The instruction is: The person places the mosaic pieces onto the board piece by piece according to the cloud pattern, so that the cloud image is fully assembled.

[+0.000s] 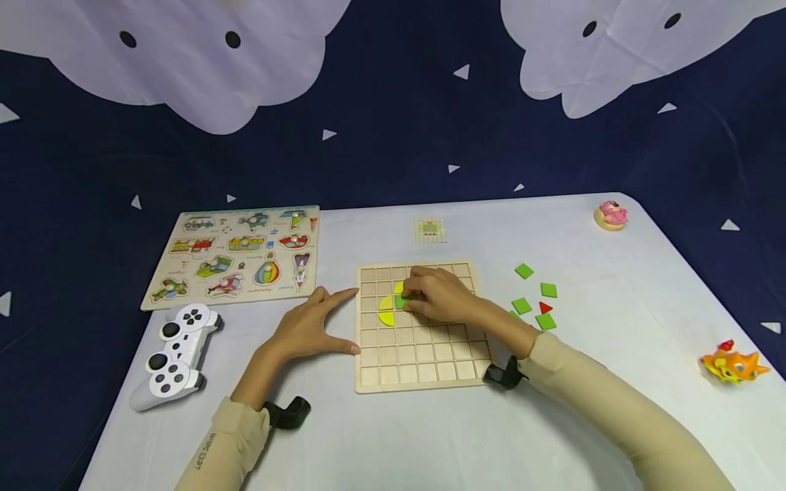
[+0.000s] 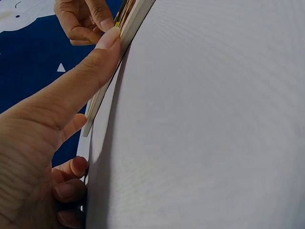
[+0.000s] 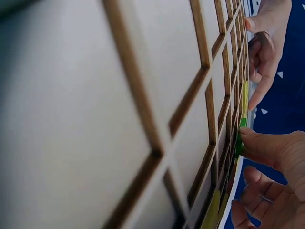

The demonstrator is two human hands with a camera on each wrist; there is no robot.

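Observation:
A wooden grid board (image 1: 424, 354) lies mid-table. My right hand (image 1: 410, 299) reaches over its upper part and pinches a green square tile (image 1: 402, 302) down in a cell, beside two yellow curved pieces (image 1: 387, 311). The right wrist view shows the green tile (image 3: 240, 138) edge-on between my fingertips (image 3: 262, 145), standing on the grid board (image 3: 143, 95). My left hand (image 1: 346, 320) rests flat on the table, index finger and thumb spread against the board's left edge. In the left wrist view its thumb (image 2: 97, 59) presses against the board's rim (image 2: 131, 26).
Several loose green tiles (image 1: 534, 300) and a red triangle (image 1: 544, 307) lie right of the board. A small pattern card (image 1: 430, 230) sits behind it. To the left are a vehicle puzzle (image 1: 236, 256) and a white game controller (image 1: 175, 354). A pink toy (image 1: 612, 215) and an orange toy (image 1: 733, 365) stand at the right edge.

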